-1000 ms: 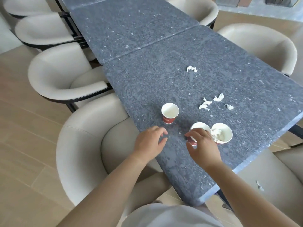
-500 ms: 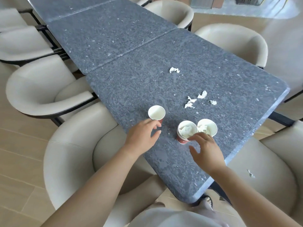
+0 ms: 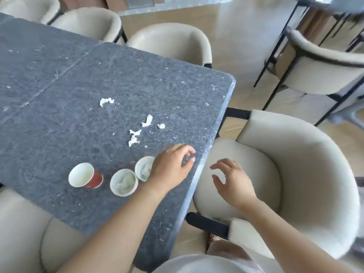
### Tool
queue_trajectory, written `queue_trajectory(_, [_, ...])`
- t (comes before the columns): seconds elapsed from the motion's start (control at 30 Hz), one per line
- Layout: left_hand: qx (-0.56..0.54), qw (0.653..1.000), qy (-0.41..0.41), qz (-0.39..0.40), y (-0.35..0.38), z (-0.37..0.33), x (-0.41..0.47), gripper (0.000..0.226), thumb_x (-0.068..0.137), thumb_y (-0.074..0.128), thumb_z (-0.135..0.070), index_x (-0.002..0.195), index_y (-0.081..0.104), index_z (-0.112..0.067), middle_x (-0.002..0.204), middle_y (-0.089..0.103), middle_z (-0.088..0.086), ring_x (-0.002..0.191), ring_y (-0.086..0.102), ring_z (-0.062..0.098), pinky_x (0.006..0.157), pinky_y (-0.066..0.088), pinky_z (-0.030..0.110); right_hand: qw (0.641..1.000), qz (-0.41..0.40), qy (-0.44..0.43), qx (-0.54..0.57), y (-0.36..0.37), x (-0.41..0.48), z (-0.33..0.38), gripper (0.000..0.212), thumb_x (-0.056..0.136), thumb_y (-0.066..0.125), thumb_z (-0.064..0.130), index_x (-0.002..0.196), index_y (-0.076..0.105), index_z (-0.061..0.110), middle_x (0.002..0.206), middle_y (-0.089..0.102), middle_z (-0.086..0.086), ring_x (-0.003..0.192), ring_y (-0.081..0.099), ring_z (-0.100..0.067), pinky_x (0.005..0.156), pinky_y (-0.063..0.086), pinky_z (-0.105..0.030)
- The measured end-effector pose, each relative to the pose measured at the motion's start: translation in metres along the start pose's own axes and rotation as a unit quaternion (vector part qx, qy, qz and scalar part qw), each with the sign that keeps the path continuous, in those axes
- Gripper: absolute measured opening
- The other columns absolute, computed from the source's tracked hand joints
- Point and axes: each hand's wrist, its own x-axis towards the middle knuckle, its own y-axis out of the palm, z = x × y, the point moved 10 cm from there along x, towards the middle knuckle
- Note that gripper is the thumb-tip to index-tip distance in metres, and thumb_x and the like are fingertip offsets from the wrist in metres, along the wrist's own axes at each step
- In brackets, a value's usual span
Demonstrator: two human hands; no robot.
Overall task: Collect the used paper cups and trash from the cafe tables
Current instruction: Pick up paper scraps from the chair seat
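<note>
Three red paper cups stand near the front edge of the dark stone table. The left cup is hollow inside; the middle cup and the right cup hold crumpled tissue. Several white tissue scraps lie beyond them: one farther back, others closer. My left hand hovers over the table just right of the right cup, fingers curled loosely, holding nothing. My right hand is past the table's edge, over a chair seat, fingers spread and holding nothing.
Cream upholstered chairs ring the table: one right under my right hand, one at the far side, one at the near left. More chairs and black table legs stand at the right on the wooden floor.
The view has swung right. My left hand moved from the left cup across to the right of the cups. My right hand left the cups and went off the table edge over the chair.
</note>
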Motion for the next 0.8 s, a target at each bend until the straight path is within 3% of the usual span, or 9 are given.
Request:
queue_trajectory(0.27, [-0.008, 0.994, 0.043, 0.097, 0.122, -0.069, 0.084, 0.016, 0.086, 0.058, -0.025, 0.101, 0.062, -0.025, 0.098, 0.062, -0.009, 0.093, 0.057, 0.013, 0.080, 0.047, 0.029, 0.995, -0.034, 0.093, -0.006, -0.047, 0.006, -0.128, 0.022, 0.082, 0.060, 0.014, 0.101, 0.064, 0.023, 0.108, 0.059, 0.005, 0.102, 0.053, -0.018, 0.071, 0.047, -0.027])
queue_trajectory(0.43, [0.004, 0.991, 0.052, 0.125, 0.167, -0.082, 0.125, 0.016, 0.085, 0.059, -0.022, 0.101, 0.062, -0.021, 0.097, 0.061, -0.005, 0.092, 0.057, 0.018, 0.080, 0.049, 0.038, 0.991, -0.043, 0.126, -0.021, -0.057, 0.011, -0.200, 0.029, 0.083, 0.059, 0.010, 0.111, 0.060, 0.018, 0.115, 0.055, 0.000, 0.106, 0.051, -0.022, 0.076, 0.049, -0.032])
queue_trajectory(0.63, [0.074, 0.983, 0.072, 0.154, 0.215, -0.075, 0.152, 0.016, 0.086, 0.056, -0.025, 0.101, 0.060, -0.026, 0.102, 0.060, -0.011, 0.098, 0.055, 0.014, 0.076, 0.044, 0.028, 0.987, -0.019, 0.158, -0.003, -0.024, 0.011, -0.271, 0.029, 0.083, 0.059, 0.010, 0.111, 0.060, 0.019, 0.113, 0.054, 0.001, 0.102, 0.051, -0.021, 0.069, 0.047, -0.030])
queue_trajectory(0.8, [0.097, 0.966, 0.077, 0.227, 0.287, -0.058, 0.153, 0.018, 0.088, 0.053, -0.025, 0.105, 0.058, -0.026, 0.106, 0.060, -0.009, 0.103, 0.053, 0.015, 0.081, 0.046, 0.033, 0.989, 0.024, 0.143, 0.012, 0.029, 0.011, -0.318, 0.025, 0.084, 0.058, 0.011, 0.108, 0.060, 0.017, 0.111, 0.055, 0.000, 0.101, 0.052, -0.021, 0.061, 0.049, -0.030])
